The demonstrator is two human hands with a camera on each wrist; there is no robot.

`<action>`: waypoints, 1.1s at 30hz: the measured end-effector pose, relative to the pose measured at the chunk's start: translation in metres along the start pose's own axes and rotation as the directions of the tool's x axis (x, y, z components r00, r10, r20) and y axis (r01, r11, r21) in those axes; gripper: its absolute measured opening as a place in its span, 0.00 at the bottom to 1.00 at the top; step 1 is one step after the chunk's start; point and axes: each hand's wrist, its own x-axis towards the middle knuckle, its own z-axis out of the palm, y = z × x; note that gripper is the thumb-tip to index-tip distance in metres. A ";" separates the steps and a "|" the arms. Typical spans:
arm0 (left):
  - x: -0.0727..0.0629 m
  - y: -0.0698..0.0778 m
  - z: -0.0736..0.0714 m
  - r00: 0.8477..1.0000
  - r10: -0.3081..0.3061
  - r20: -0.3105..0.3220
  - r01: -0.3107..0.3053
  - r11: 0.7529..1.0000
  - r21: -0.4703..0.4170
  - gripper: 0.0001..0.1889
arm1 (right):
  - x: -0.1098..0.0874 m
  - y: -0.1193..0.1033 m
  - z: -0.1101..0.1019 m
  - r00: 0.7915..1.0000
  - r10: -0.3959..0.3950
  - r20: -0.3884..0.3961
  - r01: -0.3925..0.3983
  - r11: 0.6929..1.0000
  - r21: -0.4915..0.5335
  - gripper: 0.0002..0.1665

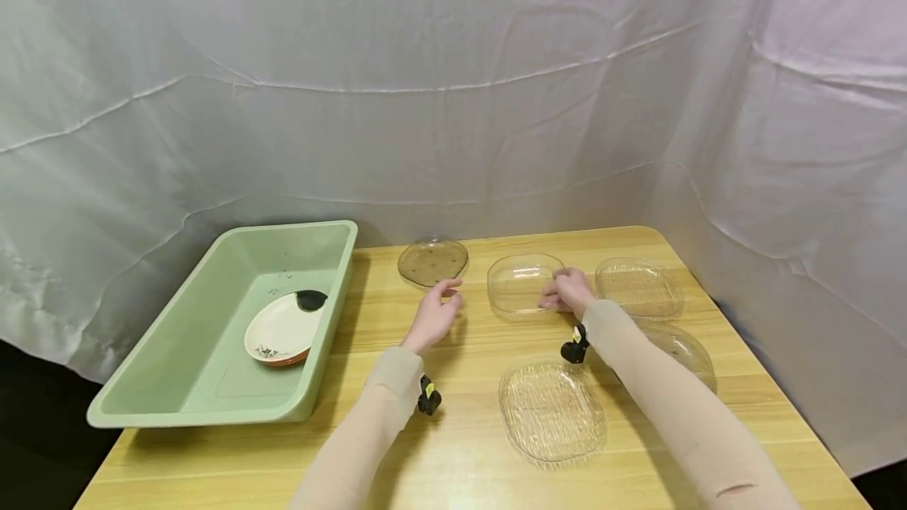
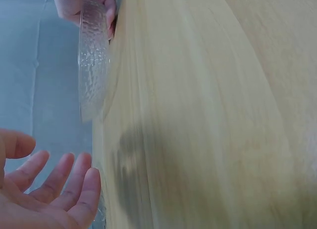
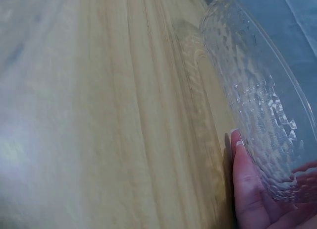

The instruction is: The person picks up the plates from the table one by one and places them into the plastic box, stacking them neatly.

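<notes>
Right of the green tub (image 1: 212, 313), fingers of the right hand (image 1: 572, 293) grip a clear dish (image 1: 516, 286), best steadied by the left hand (image 1: 434, 317) (fingers relaxed, empty).

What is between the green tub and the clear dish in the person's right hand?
In the head view, the left hand and, farther back, a brownish plate lie between the green tub and the clear dish that the right hand holds.
</notes>
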 end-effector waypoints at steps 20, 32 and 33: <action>0.002 0.001 -0.003 0.986 -0.096 -0.139 0.058 0.965 -0.255 0.20 | -0.014 -0.011 0.031 0.999 -0.029 0.034 0.025 0.993 0.117 0.35; 0.003 0.008 -0.005 0.965 -0.226 -0.132 0.145 0.882 -0.448 0.23 | -0.035 -0.020 0.051 0.996 -0.085 0.036 0.076 0.977 0.199 0.28; 0.003 0.009 -0.005 0.964 -0.228 -0.134 0.145 0.879 -0.454 0.23 | -0.036 -0.020 0.052 0.996 -0.086 0.037 0.077 0.975 0.208 0.28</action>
